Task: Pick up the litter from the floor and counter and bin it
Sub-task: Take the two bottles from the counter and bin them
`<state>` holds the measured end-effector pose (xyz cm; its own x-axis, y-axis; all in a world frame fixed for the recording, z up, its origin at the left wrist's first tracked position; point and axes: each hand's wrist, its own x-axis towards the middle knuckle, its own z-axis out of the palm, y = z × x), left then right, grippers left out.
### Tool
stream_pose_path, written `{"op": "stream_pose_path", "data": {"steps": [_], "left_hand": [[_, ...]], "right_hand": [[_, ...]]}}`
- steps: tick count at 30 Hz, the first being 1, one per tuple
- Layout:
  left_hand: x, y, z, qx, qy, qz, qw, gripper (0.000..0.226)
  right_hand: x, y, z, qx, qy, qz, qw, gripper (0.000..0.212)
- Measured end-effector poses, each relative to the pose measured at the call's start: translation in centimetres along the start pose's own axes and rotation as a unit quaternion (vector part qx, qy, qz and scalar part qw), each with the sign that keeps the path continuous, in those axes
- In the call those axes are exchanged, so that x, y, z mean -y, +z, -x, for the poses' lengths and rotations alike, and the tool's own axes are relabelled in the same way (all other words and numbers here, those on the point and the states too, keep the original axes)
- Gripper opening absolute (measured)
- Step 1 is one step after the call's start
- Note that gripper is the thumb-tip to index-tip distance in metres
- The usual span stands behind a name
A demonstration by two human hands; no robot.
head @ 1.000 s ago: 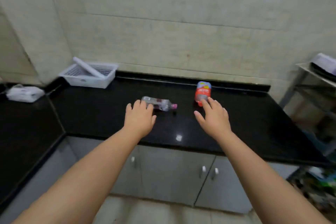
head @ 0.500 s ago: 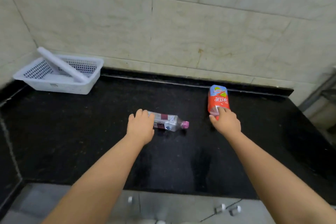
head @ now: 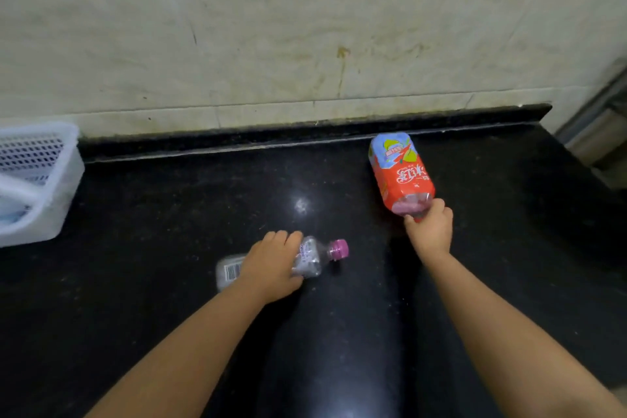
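The litter run is at an early stage, as far as this view shows: two bottles lie on the table (head: 152, 214), neither is lifted clear of it, and no bin is in sight, so the carrying and dropping are yet to come, and whatever lies on the floor cannot be judged from here. The left hand (head: 271, 265) is cupped over the middle of a clear plastic bottle (head: 308, 260), fingers wrapped across its far side, so it reads as grasping it; the bottle lies on its side near the table's front middle, its magenta screw cap (head: 337, 249) pointing right and a white barcode label (head: 231, 271) showing at its left end. The right hand (head: 429, 231) is clenched round the near end of a larger bottle with a red and blue printed sleeve (head: 400, 171), which lies lengthwise towards the wall, its far end close to the raised black back edge; the neck and cap are hidden inside the fist. The clear bottle looks thin-walled and ribbed, probably light and easy to crush; the red one is squarish with rounded shoulders and a glossy wrap. The table is polished black stone, speckled and reflective enough to mirror both forearms. Behind it stands pale, stained marble-like tiling, and at the left edge sits a white perforated plastic basket (head: 51, 187).
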<state>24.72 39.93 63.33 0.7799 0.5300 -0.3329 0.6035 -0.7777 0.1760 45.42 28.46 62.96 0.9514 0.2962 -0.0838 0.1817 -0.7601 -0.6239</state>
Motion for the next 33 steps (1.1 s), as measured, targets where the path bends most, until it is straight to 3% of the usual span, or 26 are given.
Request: {"op": "stream_pose_path", "data": {"steps": [3,6,10,14,21,25,30,33], "left_hand": [[-0.5,-1.9,0.0,-0.034,-0.001,0.084,0.996,0.076],[-3.9,-4.7,-0.7,-0.053,0.048,0.154,0.986,0.080],[-13.4,-6.3,-0.4,-0.040,0.172,0.203,0.963,0.072],[-25.8,-4.7,3.9,0.001,0.303,0.217,0.928,0.068],[-48.0,3.6,18.3,0.084,0.497,0.175,0.846,0.061],[-59.3,10.8,28.9,0.142,0.559,0.152,0.803,0.056],[-70.4,18.6,39.7,0.198,0.562,0.133,0.792,0.049],[-75.5,22.7,43.9,0.203,0.575,0.095,0.787,0.047]], "right_hand": [[-0.5,-2.3,1.7,-0.034,-0.007,-0.034,0.999,0.032],[-1.7,-7.2,4.4,-0.095,-0.020,-0.048,0.994,0.025],[-5.9,-15.7,9.3,-0.179,0.002,-0.016,0.984,0.025],[-12.7,-24.7,16.6,-0.255,0.075,0.012,0.964,0.026],[-29.5,-37.8,33.1,-0.373,0.238,0.068,0.894,0.030],[-40.2,-43.5,42.9,-0.423,0.330,0.060,0.842,0.030],[-51.5,-49.0,51.4,-0.467,0.445,0.009,0.765,0.035],[-56.7,-51.5,53.8,-0.456,0.481,-0.014,0.749,0.046]]}}
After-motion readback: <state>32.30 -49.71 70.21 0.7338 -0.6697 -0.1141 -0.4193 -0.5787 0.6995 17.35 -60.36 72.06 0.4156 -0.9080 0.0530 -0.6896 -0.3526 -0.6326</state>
